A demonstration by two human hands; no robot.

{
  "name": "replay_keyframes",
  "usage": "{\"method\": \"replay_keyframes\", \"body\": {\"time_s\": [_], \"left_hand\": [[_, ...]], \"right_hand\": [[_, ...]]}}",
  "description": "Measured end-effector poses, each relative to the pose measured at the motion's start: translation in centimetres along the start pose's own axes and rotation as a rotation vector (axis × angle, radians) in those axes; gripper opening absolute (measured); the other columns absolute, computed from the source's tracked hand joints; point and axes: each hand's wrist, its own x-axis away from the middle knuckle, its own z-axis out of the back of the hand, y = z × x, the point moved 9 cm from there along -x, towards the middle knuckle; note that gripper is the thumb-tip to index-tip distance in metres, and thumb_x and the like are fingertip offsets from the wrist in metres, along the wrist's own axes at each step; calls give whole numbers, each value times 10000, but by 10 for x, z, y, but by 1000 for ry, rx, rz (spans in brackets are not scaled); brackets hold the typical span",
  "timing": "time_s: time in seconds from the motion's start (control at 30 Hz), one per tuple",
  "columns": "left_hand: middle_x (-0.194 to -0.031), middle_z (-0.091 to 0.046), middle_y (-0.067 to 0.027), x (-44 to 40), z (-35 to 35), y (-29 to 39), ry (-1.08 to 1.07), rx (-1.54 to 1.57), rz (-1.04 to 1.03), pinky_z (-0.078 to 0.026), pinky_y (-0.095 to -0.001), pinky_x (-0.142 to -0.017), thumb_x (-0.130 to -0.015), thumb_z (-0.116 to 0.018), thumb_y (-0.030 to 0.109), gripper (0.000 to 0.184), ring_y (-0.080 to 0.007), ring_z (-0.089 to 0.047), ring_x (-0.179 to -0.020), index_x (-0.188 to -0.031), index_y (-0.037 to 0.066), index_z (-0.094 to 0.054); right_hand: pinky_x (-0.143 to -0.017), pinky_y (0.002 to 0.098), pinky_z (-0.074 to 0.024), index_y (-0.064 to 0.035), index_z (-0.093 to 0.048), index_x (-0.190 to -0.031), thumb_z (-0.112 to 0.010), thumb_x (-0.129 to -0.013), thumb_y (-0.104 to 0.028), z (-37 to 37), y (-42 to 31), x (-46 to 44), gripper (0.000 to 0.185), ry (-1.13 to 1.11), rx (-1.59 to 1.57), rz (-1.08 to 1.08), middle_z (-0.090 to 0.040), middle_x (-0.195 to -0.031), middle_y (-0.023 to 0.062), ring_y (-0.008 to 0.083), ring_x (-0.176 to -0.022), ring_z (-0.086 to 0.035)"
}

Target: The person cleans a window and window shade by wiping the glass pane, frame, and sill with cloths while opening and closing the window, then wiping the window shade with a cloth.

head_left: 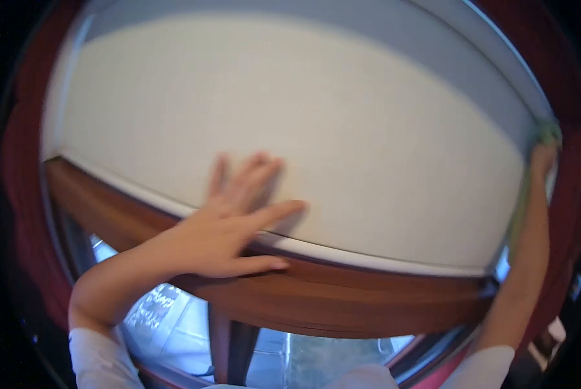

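Observation:
My left hand rests with spread fingers on the lower edge of a large pale panel, its thumb over the brown wooden rail below. At the far right my right hand is closed on a green cloth, against the panel's right edge. Part of the cloth hangs down beside my right forearm. The fingers of my right hand are small and partly hidden by the cloth.
Dark red fabric borders the view on the left and right. Below the wooden rail, a brown upright post stands between glass-like panes with a pale tiled floor behind them. A white strip runs along the panel's lower edge.

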Motion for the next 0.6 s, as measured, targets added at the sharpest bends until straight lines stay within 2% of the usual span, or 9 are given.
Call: {"method": "replay_keyframes", "body": {"time_s": [0.03,0.07,0.2,0.3,0.33,0.43,0.5,0.57,0.6], "left_hand": [[-1424,-151,-269,-1,-1,0,14,13,-25,25,-656,-1013,-776,-588,553,665,-448,-85,-1344,-1299,164,-462],[-1425,-147,-274,-1,-2,1,31,7,-45,6,-668,-1006,-793,-568,548,657,-452,-85,-1342,-1313,167,-441],[-1434,-138,-276,5,1,23,105,36,-93,-47,-683,-998,-827,-528,527,635,-450,-88,-1344,-1331,161,-404],[-1440,-138,-263,13,9,30,201,56,-116,-56,-683,-997,-827,-526,525,630,-436,-90,-1350,-1320,152,-410],[-1442,-139,-259,16,14,32,232,65,-129,-57,-682,-999,-827,-525,525,627,-432,-91,-1352,-1316,149,-413],[-1447,-139,-250,29,22,1,287,47,-120,-56,-676,-1003,-825,-524,526,623,-420,-93,-1357,-1309,148,-419],[-1450,-138,-247,50,46,-34,301,-22,-53,-52,-671,-1007,-821,-526,529,627,-411,-93,-1360,-1310,151,-419],[-1454,-135,-244,74,69,-84,315,-131,60,-44,-665,-1012,-817,-527,535,637,-402,-91,-1364,-1316,154,-415],[-1460,-128,-236,87,79,-111,317,-183,135,-32,-663,-1013,-814,-521,551,655,-395,-84,-1368,-1324,156,-407]], "right_hand": [[-887,441,-418,-22,-468,-1208,-565,-781,-203,5,-1,12,474,-15,-133,-173,-544,-1164,217,368,-1036,-544],[-911,420,-413,-77,-497,-1221,-566,-787,-208,9,-10,17,459,124,-120,-83,-551,-1190,164,352,-1060,-538],[-887,437,-419,-20,-516,-1146,-611,-796,-238,102,-181,34,424,250,-340,316,-560,-1120,194,372,-1007,-541],[-870,449,-423,23,-531,-1090,-645,-803,-260,153,-294,51,419,252,-412,517,-566,-1068,217,387,-967,-543],[-904,448,-416,14,-511,-1137,-676,-776,-270,151,-316,49,487,149,-379,539,-548,-1128,220,391,-1006,-534],[-982,387,-362,-75,-463,-1283,-551,-790,-186,118,-387,58,513,122,-580,707,-534,-1237,159,329,-1146,-492],[-957,374,-394,-140,-488,-1276,-563,-794,-175,141,-464,66,489,163,-591,703,-552,-1207,134,320,-1117,-513],[-971,371,-381,-133,-485,-1279,-579,-787,-195,151,-529,69,505,82,-516,619,-540,-1219,150,303,-1145,-499],[-1015,354,-327,-127,-441,-1316,-587,-785,-196,158,-560,74,555,-104,-532,561,-492,-1282,143,277,-1206,-446]]}}
